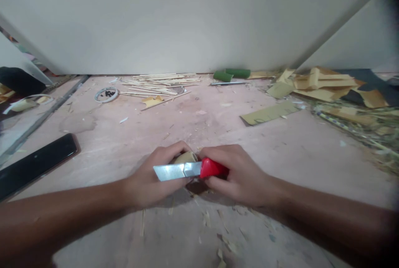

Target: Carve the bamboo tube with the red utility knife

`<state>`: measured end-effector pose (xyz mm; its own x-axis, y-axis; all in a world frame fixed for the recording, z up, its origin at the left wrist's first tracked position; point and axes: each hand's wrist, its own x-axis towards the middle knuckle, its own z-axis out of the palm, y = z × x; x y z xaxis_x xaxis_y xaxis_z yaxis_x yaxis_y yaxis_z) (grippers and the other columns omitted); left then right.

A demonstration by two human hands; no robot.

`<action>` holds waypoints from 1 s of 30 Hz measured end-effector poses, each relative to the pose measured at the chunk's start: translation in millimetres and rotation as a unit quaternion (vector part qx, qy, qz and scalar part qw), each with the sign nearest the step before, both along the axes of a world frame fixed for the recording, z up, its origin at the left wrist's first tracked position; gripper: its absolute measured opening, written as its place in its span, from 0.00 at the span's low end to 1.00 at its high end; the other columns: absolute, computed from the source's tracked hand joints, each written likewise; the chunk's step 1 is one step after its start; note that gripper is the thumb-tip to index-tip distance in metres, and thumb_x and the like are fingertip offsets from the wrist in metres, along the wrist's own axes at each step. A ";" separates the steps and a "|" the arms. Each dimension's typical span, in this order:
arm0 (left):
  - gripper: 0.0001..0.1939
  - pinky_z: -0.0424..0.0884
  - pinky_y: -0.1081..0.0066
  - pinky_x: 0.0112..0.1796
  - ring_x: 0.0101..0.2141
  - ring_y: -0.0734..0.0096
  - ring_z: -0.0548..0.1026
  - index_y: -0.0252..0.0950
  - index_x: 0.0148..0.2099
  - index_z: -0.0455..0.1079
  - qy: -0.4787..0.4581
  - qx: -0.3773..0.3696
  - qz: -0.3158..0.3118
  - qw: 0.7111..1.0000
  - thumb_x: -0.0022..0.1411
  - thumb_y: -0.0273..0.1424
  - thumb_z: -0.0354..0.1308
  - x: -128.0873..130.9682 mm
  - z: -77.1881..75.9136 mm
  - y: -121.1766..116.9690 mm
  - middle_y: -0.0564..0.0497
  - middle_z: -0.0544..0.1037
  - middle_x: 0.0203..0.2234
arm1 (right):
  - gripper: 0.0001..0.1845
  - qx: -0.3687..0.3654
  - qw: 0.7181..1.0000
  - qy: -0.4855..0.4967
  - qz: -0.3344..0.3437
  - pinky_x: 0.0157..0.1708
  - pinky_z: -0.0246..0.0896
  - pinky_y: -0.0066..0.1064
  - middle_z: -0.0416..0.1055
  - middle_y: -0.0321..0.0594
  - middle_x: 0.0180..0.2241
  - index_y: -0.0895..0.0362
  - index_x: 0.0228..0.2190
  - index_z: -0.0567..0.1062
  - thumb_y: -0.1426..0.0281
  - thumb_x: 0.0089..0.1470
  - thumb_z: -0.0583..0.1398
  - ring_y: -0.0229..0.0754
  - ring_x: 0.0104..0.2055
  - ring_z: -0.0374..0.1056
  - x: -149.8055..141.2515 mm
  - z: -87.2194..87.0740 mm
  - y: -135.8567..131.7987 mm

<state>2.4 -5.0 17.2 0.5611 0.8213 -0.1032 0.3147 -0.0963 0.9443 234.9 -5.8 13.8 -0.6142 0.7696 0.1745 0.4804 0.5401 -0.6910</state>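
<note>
Setting: a person is working at a pinkish wooden tabletop (280,151) littered with shavings, seen from above the hands, with a pale wall at the far edge.
Right hand: the right hand (240,174) is closing its fingers fully around the red handle of a knife (190,170).
Knife direction: its long axis is lying left to right across the scene, the bare metal blade pointing left, crossing over the other hand's knuckles.
Left hand: the left hand (152,176) is curling tightly around a pale yellowish piece (184,158), perhaps bamboo; only its rounded top is showing between the two hands, near the middle of the table.
Step in hand: judging by the grip and the shavings, the person is probably shaving or splitting the piece with the blade.
Next move: it seems to call for a steady push with the holding fingers staying clear of the edge.
Far side: a pile of thin sticks (158,84) is lying by the wall, with green tubes (232,74) to its right.
Far right: cardboard scraps (324,85) are piling up.
Near left: a dark phone (37,163) is lying flat.
</note>
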 end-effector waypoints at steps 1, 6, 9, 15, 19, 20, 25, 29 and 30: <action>0.08 0.64 0.73 0.32 0.32 0.73 0.72 0.38 0.42 0.71 0.001 -0.001 0.001 1.000 0.66 0.35 0.66 0.1 0.2 0.1 0.57 0.76 0.31 | 0.03 -0.001 1.000 0.000 0.001 0.29 0.50 0.27 0.71 0.30 0.26 0.55 0.30 0.72 0.74 0.51 0.61 0.35 0.27 0.64 0.2 0.1 -0.1; 0.08 0.65 0.72 0.33 0.33 0.72 0.73 0.38 0.42 0.71 0.006 -0.006 0.001 1.000 0.65 0.35 0.66 0.1 1.2 0.4 0.57 0.77 0.32 | 0.03 -0.005 1.000 -0.002 0.004 0.28 0.50 0.27 0.71 0.31 0.25 0.56 0.30 0.72 0.74 0.50 0.61 0.35 0.27 0.63 1.0 -0.2 -0.2; 0.09 0.65 0.72 0.32 0.33 0.72 0.72 0.38 0.42 0.71 0.005 -0.002 -0.001 1.000 0.65 0.35 0.66 -0.3 1.0 0.6 0.56 0.76 0.32 | 0.03 -0.002 1.000 -0.004 0.003 0.29 0.50 0.27 0.70 0.31 0.25 0.56 0.30 0.71 0.74 0.50 0.61 0.35 0.26 0.63 1.0 -0.3 -0.2; 0.09 0.65 0.71 0.34 0.33 0.70 0.73 0.38 0.44 0.72 0.002 -0.007 -0.004 1.000 0.65 0.36 0.66 -0.6 -0.4 0.6 0.55 0.77 0.33 | 0.02 -0.002 1.000 -0.007 0.004 0.28 0.49 0.27 0.70 0.31 0.25 0.55 0.29 0.71 0.74 0.50 0.61 0.35 0.26 0.63 0.1 -0.3 -0.1; 0.09 0.65 0.70 0.34 0.34 0.69 0.73 0.38 0.43 0.72 0.013 -0.007 -0.002 1.000 0.65 0.37 0.66 -0.3 -0.4 0.4 0.55 0.78 0.33 | 0.02 0.000 1.000 -0.013 0.003 0.28 0.49 0.28 0.70 0.31 0.25 0.55 0.30 0.71 0.73 0.51 0.61 0.36 0.27 0.63 0.3 -0.7 0.2; 0.10 0.65 0.70 0.34 0.34 0.69 0.73 0.38 0.43 0.72 0.015 -0.006 -0.002 1.000 0.65 0.37 0.66 -0.3 -0.3 0.5 0.55 0.78 0.33 | 0.02 0.001 1.000 -0.013 0.004 0.28 0.49 0.28 0.70 0.31 0.25 0.55 0.29 0.71 0.73 0.51 0.61 0.36 0.27 0.63 0.5 -0.8 0.2; 0.10 0.65 0.71 0.33 0.33 0.70 0.73 0.38 0.43 0.72 0.017 -0.003 -0.003 1.000 0.65 0.37 0.66 -0.4 0.1 0.7 0.55 0.77 0.33 | 0.03 0.002 1.000 -0.014 0.007 0.28 0.48 0.28 0.70 0.31 0.25 0.55 0.29 0.71 0.73 0.51 0.61 0.36 0.26 0.63 1.1 -0.7 0.0; 0.09 0.65 0.71 0.33 0.33 0.70 0.72 0.38 0.43 0.72 0.016 0.001 -0.004 1.000 0.65 0.36 0.66 -0.3 0.3 1.0 0.56 0.77 0.33 | 0.02 0.001 1.000 -0.015 0.006 0.28 0.49 0.28 0.70 0.31 0.25 0.55 0.29 0.71 0.73 0.51 0.61 0.36 0.26 0.63 0.9 0.8 0.0; 0.09 0.64 0.71 0.33 0.33 0.70 0.72 0.38 0.43 0.72 0.015 0.002 -0.005 1.000 0.65 0.36 0.66 -0.3 0.2 1.0 0.56 0.77 0.32 | 0.02 0.000 1.000 -0.015 0.006 0.28 0.49 0.28 0.70 0.31 0.25 0.56 0.29 0.71 0.73 0.51 0.61 0.36 0.26 0.63 0.8 1.1 0.1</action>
<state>2.1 -4.1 17.4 0.5667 0.8155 -0.1172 0.3421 -0.1035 0.9339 235.6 -5.7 14.9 -0.6278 0.7626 0.1559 0.4944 0.5454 -0.6769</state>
